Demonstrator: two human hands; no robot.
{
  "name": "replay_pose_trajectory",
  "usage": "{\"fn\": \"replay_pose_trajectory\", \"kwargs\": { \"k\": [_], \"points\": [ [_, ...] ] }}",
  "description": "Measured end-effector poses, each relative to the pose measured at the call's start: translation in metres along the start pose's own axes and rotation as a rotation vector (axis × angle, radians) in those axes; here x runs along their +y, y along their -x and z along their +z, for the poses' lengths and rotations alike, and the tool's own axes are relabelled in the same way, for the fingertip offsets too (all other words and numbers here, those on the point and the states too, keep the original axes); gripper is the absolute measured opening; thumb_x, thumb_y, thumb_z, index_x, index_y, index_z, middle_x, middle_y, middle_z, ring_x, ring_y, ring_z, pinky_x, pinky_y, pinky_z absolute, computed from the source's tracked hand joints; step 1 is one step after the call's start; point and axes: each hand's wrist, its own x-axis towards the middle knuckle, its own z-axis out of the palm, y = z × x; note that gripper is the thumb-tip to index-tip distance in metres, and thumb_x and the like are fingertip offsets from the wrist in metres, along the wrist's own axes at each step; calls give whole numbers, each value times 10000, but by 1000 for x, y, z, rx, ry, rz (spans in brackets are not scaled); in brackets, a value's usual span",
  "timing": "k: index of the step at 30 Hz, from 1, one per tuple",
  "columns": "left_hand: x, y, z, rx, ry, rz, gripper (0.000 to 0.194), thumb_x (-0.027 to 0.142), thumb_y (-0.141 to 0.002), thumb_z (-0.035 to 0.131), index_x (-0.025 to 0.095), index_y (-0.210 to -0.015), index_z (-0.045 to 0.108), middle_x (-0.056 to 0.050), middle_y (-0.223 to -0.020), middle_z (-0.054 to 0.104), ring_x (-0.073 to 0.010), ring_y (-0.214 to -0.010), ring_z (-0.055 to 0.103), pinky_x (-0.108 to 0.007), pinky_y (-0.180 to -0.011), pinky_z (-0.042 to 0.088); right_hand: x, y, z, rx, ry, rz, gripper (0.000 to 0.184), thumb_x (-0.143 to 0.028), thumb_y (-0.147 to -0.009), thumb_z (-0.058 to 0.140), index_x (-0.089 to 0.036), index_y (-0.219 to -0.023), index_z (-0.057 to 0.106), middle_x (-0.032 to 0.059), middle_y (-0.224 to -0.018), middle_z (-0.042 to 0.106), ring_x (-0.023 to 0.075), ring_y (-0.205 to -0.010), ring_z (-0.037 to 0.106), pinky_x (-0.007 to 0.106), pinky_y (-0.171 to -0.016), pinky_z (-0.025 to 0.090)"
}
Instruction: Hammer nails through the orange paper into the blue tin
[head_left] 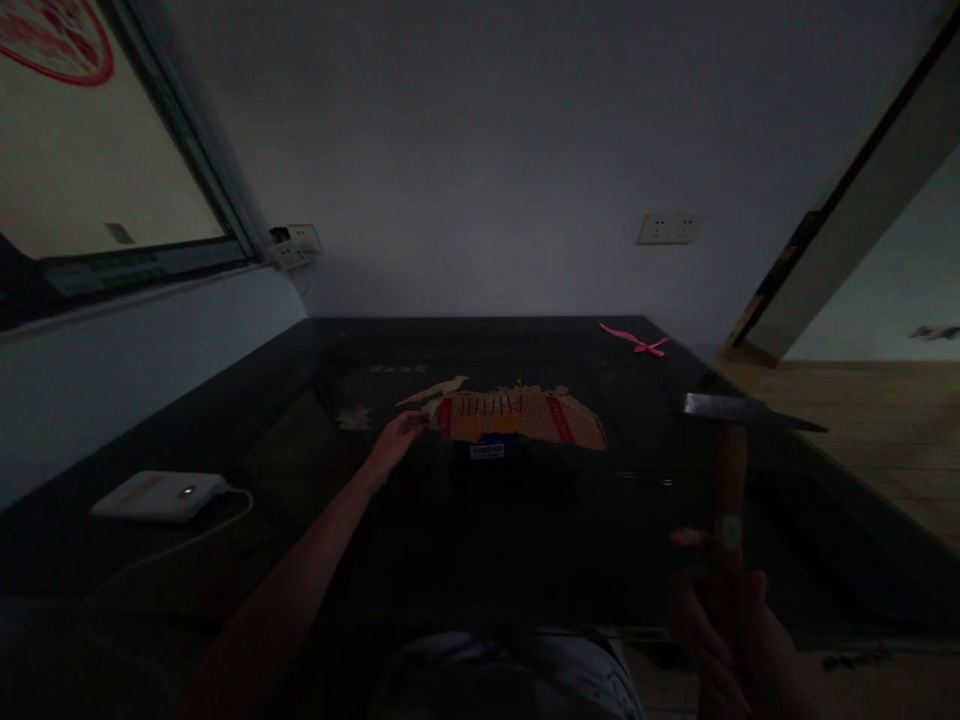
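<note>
My left hand [397, 438] reaches forward and pinches the left end of an orange and red piece [517, 417] that lies on the dark table [525, 530]; a row of thin nails or pins stands along its top. My right hand [720, 620] is raised at the lower right, wrapped around the wooden handle of a hammer [731, 470] whose metal head points sideways above the table's right edge.
A small blue block [487, 450] sits under the orange piece. A pink ribbon [637, 342] lies at the far right corner. A white device with a cable [161, 495] rests on the left ledge. Wall sockets [666, 229] are behind; wooden floor to the right.
</note>
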Motion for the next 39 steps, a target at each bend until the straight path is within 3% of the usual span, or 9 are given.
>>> {"fn": "replay_pose_trajectory", "kwargs": {
  "k": [5, 9, 13, 17, 21, 25, 27, 33, 39],
  "points": [
    [-6, 3, 8, -192, -7, -12, 522, 251, -612, 735, 129, -1095, 580, -124, -1143, 674, -274, -1071, 631, -444, -1009, 444, -6, 9, 2, 57, 142, -69, 377, -572, -751, 688, -279, -982, 628, -93, -403, 522, 38, -218, 358, 130, -273, 310],
    [2, 11, 18, -250, -75, 9, 732, 292, -610, 785, 137, -1261, 489, -157, -1337, 551, -302, -1233, 522, -466, -1083, 368, -14, 8, -8, 201, 340, -202, 358, -418, -678, 810, -221, -950, 687, -55, -553, 556, 64, -410, 483, 143, -374, 373],
    [10, 13, 30, -273, -95, 33, 852, 314, -582, 824, 117, -1314, 435, -189, -1393, 486, -316, -1305, 447, -464, -1135, 297, -27, 5, -24, 316, 585, -295, 420, -433, -701, 782, -249, -1064, 677, -25, -692, 604, 113, -539, 535, 181, -451, 449],
    [11, 9, 43, -289, -41, 41, 836, 279, -589, 827, 136, -1313, 435, -170, -1385, 503, -298, -1306, 452, -463, -1143, 288, -39, 5, -35, 316, 664, -299, 425, -521, -750, 698, -300, -1110, 660, -19, -737, 647, 140, -612, 607, 172, -493, 507],
    [7, 4, 49, -296, 2, 66, 798, 259, -629, 803, 147, -1320, 420, -165, -1394, 498, -280, -1307, 457, -467, -1143, 294, -50, 2, -41, 289, 803, -341, 371, -510, -785, 664, -264, -1061, 697, -5, -727, 676, 152, -636, 644, 171, -520, 525],
    [6, -2, 61, -318, -10, 61, 787, 265, -648, 796, 159, -1325, 410, -163, -1393, 501, -276, -1307, 459, -466, -1137, 317, -67, -10, -55, 215, 1080, -405, 350, -495, -777, 661, -259, -1026, 730, 34, -945, 767, 251, -882, 700, 283, -762, 560],
    [8, -5, 71, -307, -21, 78, 783, 264, -659, 791, 162, -1330, 399, -163, -1406, 487, -269, -1311, 455, -456, -1132, 329, -75, -16, -62, 178, 1199, -369, 362, -502, -764, 659, -253, -1013, 739, 48, -979, 778, 296, -925, 703, 346, -808, 559],
    [23, -21, 117, -309, -59, 140, 798, 269, -665, 795, 153, -1343, 389, -169, -1407, 481, -269, -1312, 452, -457, -1132, 316, -89, -24, -75, 98, 1450, -310, 385, -529, -782, 609, -223, -991, 714, 81, -881, 790, 311, -785, 734, 388, -664, 583],
    [28, -44, 175, -320, 72, 182, 820, 222, -604, 830, 160, -1323, 440, -148, -1354, 536, -281, -1274, 493, -481, -1118, 329, -84, -49, -76, -59, 1818, -282, 185, -302, -831, 581, -258, -983, 676, 55, -923, 780, 273, -779, 730, 364, -654, 546]
  ]
}}
